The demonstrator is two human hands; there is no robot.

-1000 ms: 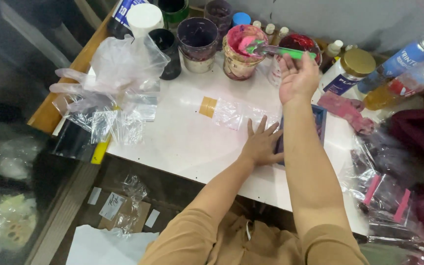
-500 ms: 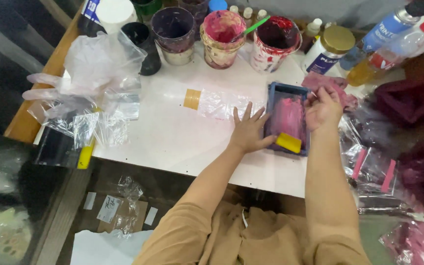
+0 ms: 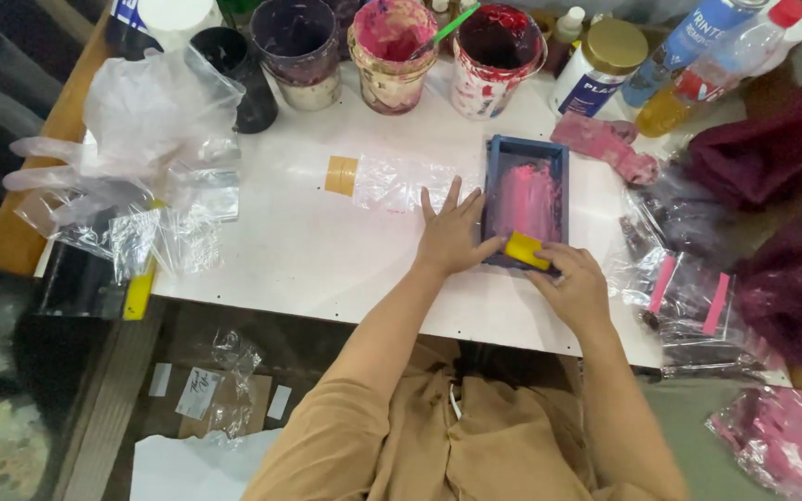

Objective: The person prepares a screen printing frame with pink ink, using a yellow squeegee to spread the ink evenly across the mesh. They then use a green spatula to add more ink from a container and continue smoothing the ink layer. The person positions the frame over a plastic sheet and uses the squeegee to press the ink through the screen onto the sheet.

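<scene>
A small blue-framed printing screen smeared with pink ink lies on the white table. My left hand rests flat on the table with its fingers spread, pressing against the frame's left edge. At the frame's near end, my right hand grips a yellow squeegee. A clear plastic bag with a tan strip lies just left of the frame.
Paint-stained cups with a green stick, a red-stained pot, dark cups, a gold-lidded jar and bottles line the far edge. Crumpled plastic bags sit at left. A pink rag, dark red cloth and packets lie at right.
My right hand came down from the paint cups to the frame's near end and now holds the yellow squeegee. My left hand stayed at the frame's left side.
</scene>
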